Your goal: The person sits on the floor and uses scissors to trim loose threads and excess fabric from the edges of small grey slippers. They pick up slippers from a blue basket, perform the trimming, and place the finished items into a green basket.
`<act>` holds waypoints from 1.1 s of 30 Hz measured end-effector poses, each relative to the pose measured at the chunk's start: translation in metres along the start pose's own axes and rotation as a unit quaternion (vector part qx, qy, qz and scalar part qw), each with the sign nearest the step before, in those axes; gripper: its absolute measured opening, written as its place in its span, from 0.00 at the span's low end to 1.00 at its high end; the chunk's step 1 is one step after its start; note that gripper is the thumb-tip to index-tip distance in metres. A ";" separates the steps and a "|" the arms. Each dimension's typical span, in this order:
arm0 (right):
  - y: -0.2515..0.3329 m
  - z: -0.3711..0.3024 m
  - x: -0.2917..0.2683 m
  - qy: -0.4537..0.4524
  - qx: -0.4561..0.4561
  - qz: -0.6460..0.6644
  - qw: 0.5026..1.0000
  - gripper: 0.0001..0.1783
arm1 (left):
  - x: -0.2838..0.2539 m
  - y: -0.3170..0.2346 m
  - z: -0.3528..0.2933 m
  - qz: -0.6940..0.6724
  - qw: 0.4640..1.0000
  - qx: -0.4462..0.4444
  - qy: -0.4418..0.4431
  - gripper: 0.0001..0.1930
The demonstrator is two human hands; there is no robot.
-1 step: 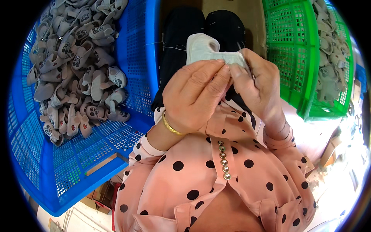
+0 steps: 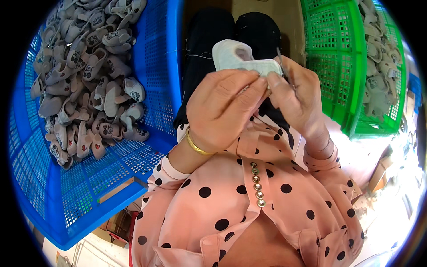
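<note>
Over my lap I hold a small pale cloth shoe [image 2: 224, 54], its opening turned upward and away from me. My left hand [image 2: 220, 111] is closed on its near edge, with the fingers lying together across it. Close beside the left fingertips, my right hand [image 2: 302, 98] pinches the same edge between thumb and fingers. A thin metal tool [image 2: 280, 55] sticks up from the right hand; its kind is not clear. The fingers hide the lower part of the shoe.
At my left stands a blue plastic basket [image 2: 155, 58] with a heap of small grey shoes [image 2: 95, 62]. A green basket [image 2: 333, 53] is close on the right, with more pale shoes [image 2: 378, 84] beyond its near wall. A loose thread [image 2: 200, 55] lies on my dark trousers.
The shoe has tilted slightly, and its opening shows a little more. The metal tool in my right hand has shifted and shows more of its length. Both hands keep their hold.
</note>
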State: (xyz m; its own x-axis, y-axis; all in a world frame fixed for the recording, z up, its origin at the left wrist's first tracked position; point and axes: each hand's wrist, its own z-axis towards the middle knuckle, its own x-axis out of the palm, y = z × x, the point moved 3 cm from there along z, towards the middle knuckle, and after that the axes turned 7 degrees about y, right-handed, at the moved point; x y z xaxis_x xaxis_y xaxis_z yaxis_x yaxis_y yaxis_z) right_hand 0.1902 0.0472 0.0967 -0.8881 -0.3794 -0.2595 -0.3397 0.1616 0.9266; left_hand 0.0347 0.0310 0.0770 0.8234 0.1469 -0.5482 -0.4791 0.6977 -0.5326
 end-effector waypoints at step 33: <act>-0.088 -0.020 -0.022 -0.062 -0.066 -0.249 0.964 0.20 | 0.066 0.024 -0.054 -0.258 0.885 -0.348 0.168 0.05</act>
State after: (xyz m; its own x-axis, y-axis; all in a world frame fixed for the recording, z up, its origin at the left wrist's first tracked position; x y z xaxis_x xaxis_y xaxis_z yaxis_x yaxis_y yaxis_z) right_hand 0.2458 0.0232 0.0265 -0.6584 -0.2675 -0.7035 -0.6977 -0.1337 0.7038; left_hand 0.0611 0.0195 -0.0061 0.9068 -0.3632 -0.2141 -0.2327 -0.0079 -0.9725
